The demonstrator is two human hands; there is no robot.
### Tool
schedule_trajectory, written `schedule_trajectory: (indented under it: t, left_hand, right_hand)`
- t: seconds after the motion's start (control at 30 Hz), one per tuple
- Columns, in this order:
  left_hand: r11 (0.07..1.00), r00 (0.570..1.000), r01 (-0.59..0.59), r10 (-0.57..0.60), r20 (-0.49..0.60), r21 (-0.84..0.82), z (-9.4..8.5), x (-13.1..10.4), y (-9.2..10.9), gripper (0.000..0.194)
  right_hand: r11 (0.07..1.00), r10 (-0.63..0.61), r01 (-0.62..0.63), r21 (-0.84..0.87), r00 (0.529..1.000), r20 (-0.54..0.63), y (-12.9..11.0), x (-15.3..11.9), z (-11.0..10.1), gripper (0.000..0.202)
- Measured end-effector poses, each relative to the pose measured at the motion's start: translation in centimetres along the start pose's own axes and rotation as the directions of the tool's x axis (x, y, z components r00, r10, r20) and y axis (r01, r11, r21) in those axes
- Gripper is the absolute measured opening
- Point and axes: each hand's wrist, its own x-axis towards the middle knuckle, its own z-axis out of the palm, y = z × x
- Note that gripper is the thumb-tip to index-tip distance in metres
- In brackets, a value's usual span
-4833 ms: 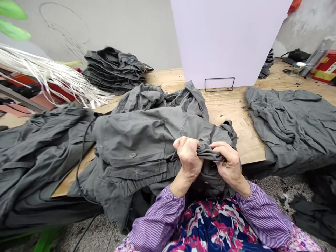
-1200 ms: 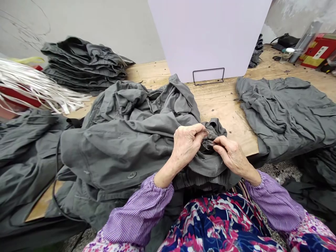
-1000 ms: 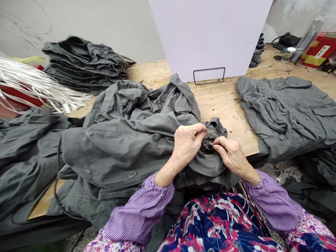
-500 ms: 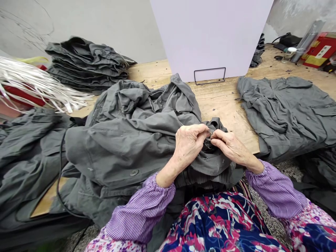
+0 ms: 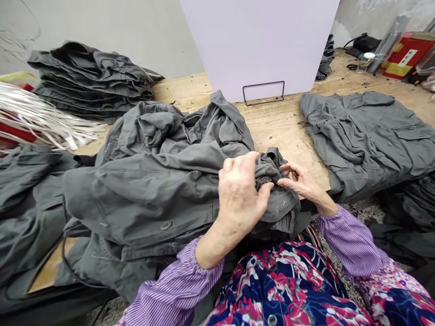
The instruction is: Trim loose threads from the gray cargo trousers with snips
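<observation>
A rumpled dark grey garment (image 5: pixel 146 194) lies across the worktable in front of me, with a large button (image 5: pixel 166 225) on its near side. My left hand (image 5: pixel 239 194) rests on its right end, thumb spread away from the bent fingers and nothing between them. Just right of it, my right hand (image 5: pixel 306 183) is at the edge of the bunched cloth, its thumb and fingers parted. A small button (image 5: pixel 269 170) shows on the cloth between the two hands. The tips of my left fingers are partly hidden behind the hand.
Folded grey garments are stacked (image 5: pixel 91 86) at the back left, beside a bundle of white strips (image 5: pixel 44 117). Another grey garment (image 5: pixel 367 140) lies on the right. A pale upright board (image 5: pixel 261 45) with a black wire stand (image 5: pixel 263 93) is behind; a red box (image 5: pixel 406 56) sits far right.
Both hands were pinching together at the bunched cloth; now they have come apart and the fingers opened. The small button is now exposed. The view has shifted slightly right.
</observation>
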Motion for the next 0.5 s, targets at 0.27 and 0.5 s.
schedule_trajectory:
  t: [0.27,0.5]
  left_hand:
    - [0.963,0.995,0.002,-0.028,0.094,0.27,4.6,-0.1,1.2,0.058]
    - [0.994,0.99,-0.029,0.043,-0.134,0.108,6.2,-1.5,-1.5,0.004]
  right_hand:
    - [0.975,-0.184,0.214,0.057,0.927,-0.326,-0.5,-1.3,3.3,0.006]
    - [0.792,-0.609,0.536,-0.292,0.719,-0.334,-0.5,-4.7,3.7,0.02]
